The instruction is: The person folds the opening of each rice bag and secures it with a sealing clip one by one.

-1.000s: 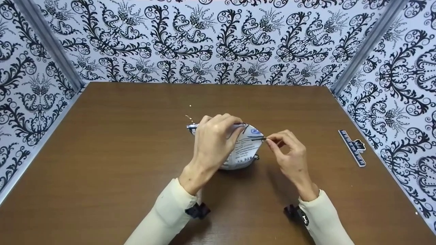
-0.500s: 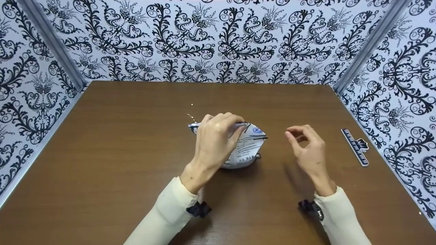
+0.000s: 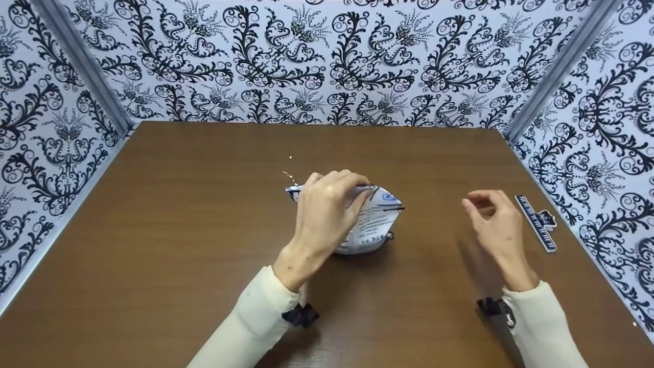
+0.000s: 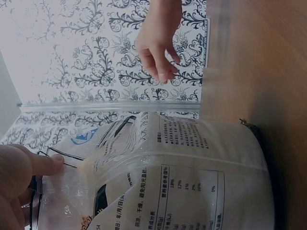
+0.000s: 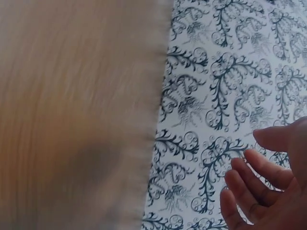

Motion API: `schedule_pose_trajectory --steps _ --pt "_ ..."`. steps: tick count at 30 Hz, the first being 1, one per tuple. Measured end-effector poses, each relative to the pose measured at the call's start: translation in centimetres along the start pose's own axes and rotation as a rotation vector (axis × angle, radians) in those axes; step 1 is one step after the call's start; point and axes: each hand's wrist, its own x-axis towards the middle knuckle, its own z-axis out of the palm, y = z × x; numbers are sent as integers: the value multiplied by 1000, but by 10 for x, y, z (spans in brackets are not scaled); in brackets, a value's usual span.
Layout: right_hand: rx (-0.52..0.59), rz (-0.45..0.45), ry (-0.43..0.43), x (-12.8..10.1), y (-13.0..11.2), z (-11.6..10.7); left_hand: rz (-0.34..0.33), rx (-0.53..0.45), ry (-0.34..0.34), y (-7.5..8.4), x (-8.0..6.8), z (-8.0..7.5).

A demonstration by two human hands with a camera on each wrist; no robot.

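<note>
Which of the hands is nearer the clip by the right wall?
Right. The right hand hovers just left of the clip, not touching it; the left hand grips the bag mid-table.

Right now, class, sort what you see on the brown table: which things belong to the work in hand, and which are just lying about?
In hand:
- white printed plastic pouch, gripped at its top by the left hand
- black-and-white striped flat clip, nearest the empty right hand

Lying about:
- small pale crumbs behind the pouch
- brown wooden table

Brown wooden table (image 3: 179, 245) with a printed white pouch (image 3: 375, 225), a black-and-white clip (image 3: 536, 223), a few crumbs (image 3: 289, 175).
</note>
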Motion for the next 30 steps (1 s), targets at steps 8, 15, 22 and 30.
schedule_pose_trajectory --steps 8,15,22,30 --pt "-120 60 -30 7 20 -15 12 2 7 2 1 2" --pt "-201 62 -66 13 38 -26 6 -23 7 1 0 2" --pt "-250 91 -116 22 53 -34 -12 -31 8 -2 0 1" --pt "-321 166 -175 30 69 -48 -17 -27 3 -3 0 1"
